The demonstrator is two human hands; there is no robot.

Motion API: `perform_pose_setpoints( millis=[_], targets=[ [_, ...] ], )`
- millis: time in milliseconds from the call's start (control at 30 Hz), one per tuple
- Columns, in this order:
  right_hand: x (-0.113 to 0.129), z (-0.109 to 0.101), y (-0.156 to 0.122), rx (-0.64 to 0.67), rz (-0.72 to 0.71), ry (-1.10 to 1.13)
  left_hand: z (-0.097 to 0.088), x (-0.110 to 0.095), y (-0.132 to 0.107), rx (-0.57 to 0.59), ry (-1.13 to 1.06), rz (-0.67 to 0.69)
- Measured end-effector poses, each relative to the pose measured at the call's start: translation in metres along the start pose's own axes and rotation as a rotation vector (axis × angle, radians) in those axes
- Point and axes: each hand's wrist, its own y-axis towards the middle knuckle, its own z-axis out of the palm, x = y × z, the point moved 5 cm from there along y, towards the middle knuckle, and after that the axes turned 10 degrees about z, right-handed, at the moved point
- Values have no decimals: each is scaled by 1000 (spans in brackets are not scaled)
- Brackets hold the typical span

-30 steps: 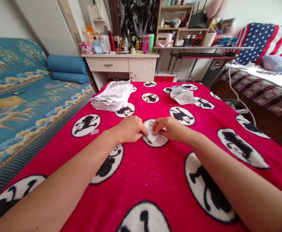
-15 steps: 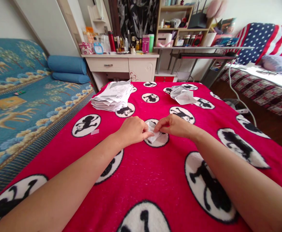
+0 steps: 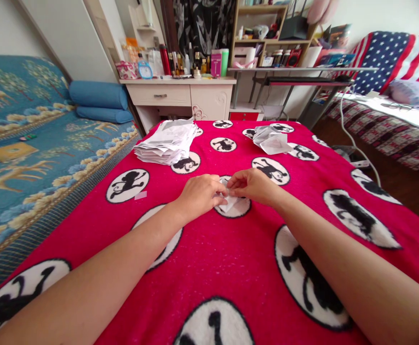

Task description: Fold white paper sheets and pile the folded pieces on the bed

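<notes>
Between my two hands is a small folded piece of white paper (image 3: 226,205), low over a white monkey circle on the red blanket (image 3: 209,258). My left hand (image 3: 202,192) pinches its left side with thumb and fingers. From the right, my right hand (image 3: 249,184) grips the paper's upper edge between thumb and fingertips. Fingers from both hands nearly meet and hide part of the paper. Farther back on the left lies a thick stack of white paper sheets (image 3: 168,142). A smaller pile of folded papers (image 3: 272,140) is at the back right.
A small pale paper scrap (image 3: 141,195) lies left of my hands. The blue sofa (image 3: 51,153) runs along the left side. A white dresser (image 3: 180,96) crowded with bottles and a desk (image 3: 302,72) stand behind. On the right is a bed (image 3: 385,124), with a white cable hanging nearby.
My hands have drawn slightly closer together over the paper, the right one shifting a little left. More of the paper's upper part is covered by fingers. The piles have stayed put.
</notes>
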Motion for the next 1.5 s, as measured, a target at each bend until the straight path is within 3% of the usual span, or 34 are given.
perform_pose_setpoints(
  millis=[233,500,600,700,1000,1233,1367,1500],
  targets=[
    [-1,-5,-1,-49,51,-291,0,3,-1,-11,-95,-35],
    [6,-18,-9,-147,197,-518,21,36,-4,-137,-485,-206],
    [7,-20,-11,-176,253,-578,21,47,-7,-168,-433,-279],
    [5,-21,-10,-169,279,-589,18,57,-10,-122,-376,-383],
    [1,-17,-8,-114,215,-502,18,65,-13,45,-430,-427],
    [-4,-14,-10,-33,106,-349,23,63,-11,8,-661,-299],
    [-6,-16,-7,-56,111,-194,23,63,-11,-28,-795,-355],
    [-5,-10,-4,-34,111,107,24,63,-12,-5,-839,-386]
  ],
)
